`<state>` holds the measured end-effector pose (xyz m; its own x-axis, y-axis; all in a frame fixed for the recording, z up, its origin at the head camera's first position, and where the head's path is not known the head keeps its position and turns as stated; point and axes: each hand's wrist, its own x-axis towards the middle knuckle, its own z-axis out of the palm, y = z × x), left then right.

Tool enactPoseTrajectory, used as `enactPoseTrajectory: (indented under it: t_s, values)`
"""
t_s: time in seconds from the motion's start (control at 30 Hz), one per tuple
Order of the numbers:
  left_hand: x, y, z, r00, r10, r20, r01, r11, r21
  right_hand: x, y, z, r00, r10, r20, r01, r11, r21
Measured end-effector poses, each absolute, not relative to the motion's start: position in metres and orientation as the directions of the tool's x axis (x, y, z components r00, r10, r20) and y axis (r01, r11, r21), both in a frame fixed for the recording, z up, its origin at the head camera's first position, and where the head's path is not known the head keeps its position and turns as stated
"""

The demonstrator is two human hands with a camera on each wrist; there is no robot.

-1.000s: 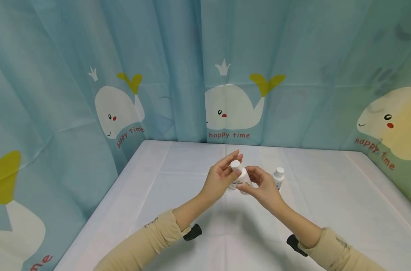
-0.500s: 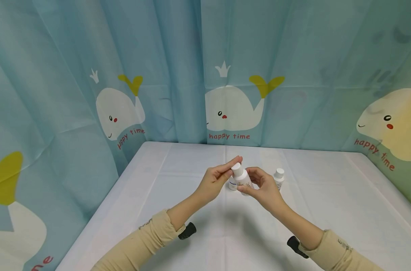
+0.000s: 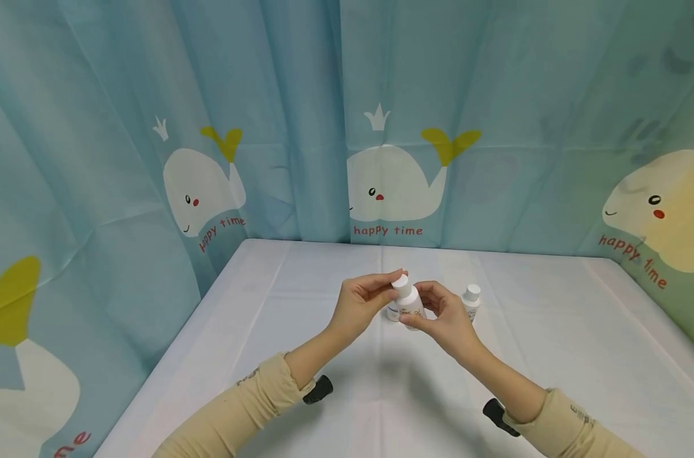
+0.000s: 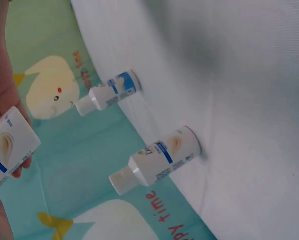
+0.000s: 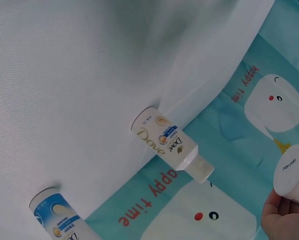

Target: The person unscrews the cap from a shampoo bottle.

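Observation:
A white Dove bottle (image 3: 412, 305) with a white cap (image 3: 401, 285) is held above the table, tilted a little to the left. My right hand (image 3: 451, 321) grips its body between thumb and fingers. At the top, my left hand (image 3: 352, 308) pinches the cap, thumb in front and fingers behind. In the right wrist view the held bottle's flat base (image 5: 291, 175) faces the camera. Two more Dove bottles stand upright on the table: a plain white one (image 5: 167, 142) behind the hands, and one with a blue-patterned label (image 5: 59, 215) to the right.
The table (image 3: 301, 292) has a white cover. Blue curtains (image 3: 306, 127) with whale prints hang along its back and sides. A black camera mount (image 3: 318, 389) sits at the left wrist, another black mount (image 3: 500, 416) at the right wrist.
My left hand has shifted lower and to the left, its fingers bending in from a straighter pose to close about the cap. The right hand keeps its grip on the bottle nearly in place.

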<state>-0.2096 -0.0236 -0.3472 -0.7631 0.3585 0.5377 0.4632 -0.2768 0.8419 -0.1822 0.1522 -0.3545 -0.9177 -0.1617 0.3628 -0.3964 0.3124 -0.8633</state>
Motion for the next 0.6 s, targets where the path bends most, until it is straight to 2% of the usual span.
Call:
enactPoseTrajectory:
  t_s: [0.23, 0.6]
  values:
    - [-0.2071, -0.0188, -0.3435, -0.790, 0.281, 0.545, 0.510, -0.194, 0.838, -0.1807, 0.1512, -0.3560, -0.926, -0.151, 0.347, -0.378, 0.299, -0.876]
    - [-0.2077, -0.0144, -0.3437, -0.816, 0.258, 0.518, 0.488, -0.174, 0.855, -0.1783, 0.1478, -0.3551, -0.929, -0.160, 0.333, -0.368, 0.309, -0.877]
